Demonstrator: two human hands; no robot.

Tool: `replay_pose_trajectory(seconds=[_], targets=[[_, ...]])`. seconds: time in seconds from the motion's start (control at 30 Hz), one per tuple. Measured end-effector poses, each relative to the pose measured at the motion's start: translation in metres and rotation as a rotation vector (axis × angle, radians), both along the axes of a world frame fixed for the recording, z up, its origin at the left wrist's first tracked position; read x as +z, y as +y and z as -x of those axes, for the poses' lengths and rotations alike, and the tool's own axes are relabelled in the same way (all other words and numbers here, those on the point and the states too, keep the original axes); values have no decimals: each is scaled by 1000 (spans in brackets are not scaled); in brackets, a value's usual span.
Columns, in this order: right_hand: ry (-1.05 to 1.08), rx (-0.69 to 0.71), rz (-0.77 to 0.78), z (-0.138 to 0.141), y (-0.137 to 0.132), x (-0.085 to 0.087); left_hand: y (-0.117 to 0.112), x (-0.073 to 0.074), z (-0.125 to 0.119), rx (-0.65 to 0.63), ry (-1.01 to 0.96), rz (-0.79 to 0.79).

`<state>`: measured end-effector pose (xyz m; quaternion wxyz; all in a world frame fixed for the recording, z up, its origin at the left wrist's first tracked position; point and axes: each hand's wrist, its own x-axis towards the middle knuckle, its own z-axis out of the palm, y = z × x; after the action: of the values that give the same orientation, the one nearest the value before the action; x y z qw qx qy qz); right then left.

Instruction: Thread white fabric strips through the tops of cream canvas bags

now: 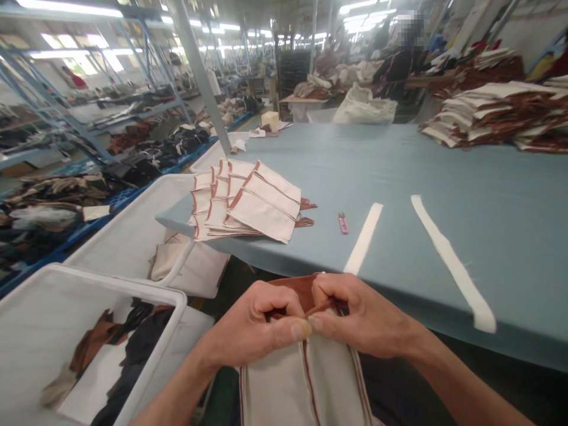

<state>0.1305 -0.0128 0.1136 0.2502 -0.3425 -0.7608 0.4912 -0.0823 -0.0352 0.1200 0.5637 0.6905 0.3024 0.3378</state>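
Between my hands, at the table's near edge, hangs a cream cloth bag (pixel 279 387) with brown seams and a brown lining. My left hand (pixel 261 322) pinches its top edge beside the middle seam, thumb in front. Just to the right, my right hand (pixel 355 313) grips the same edge, fingers curled over it. The two thumbs nearly meet at the brown seam. What the fingertips hold behind the edge is hidden. Beyond the hands, a pink thread snipper (pixel 343 223) lies on the blue-green table (pixel 399 171).
Similar cream bags (pixel 266 201) lie piled at the table's left corner. Two cream strips, a straight one (pixel 364 238) and a bent one (pixel 450 260), lie on the right. A big stack of cloth pieces (pixel 497 115) is far right. White bins (pixel 177 299) stand at left.
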Motion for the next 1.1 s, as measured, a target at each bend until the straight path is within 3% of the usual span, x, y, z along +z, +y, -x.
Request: replay_pose_trajectory(seconds=[0.1, 0.2, 0.3, 0.43, 0.53, 0.67, 0.87, 1.1], targets=[[-100, -59, -82, 0, 0, 3, -3, 4, 0, 76, 167, 7], [-122, -9, -115, 1, 5, -2, -9, 8, -1, 126, 352, -72], [-116, 90, -35, -4, 15, -15, -17, 11, 3, 117, 524, -181], [-114, 83, 105, -17, 22, -35, -20, 9, 19, 50, 690, -226], [-172, 63, 103, -23, 15, -35, -21, 5, 33, 41, 741, -238], [-144, 61, 73, -25, 6, -17, -25, 7, 43, -11, 644, -201], [71, 84, 218, -25, 6, -7, -25, -1, 49, -29, 177, 7], [117, 136, 196, -17, -6, 11, -16, -16, 61, -9, 239, -20]])
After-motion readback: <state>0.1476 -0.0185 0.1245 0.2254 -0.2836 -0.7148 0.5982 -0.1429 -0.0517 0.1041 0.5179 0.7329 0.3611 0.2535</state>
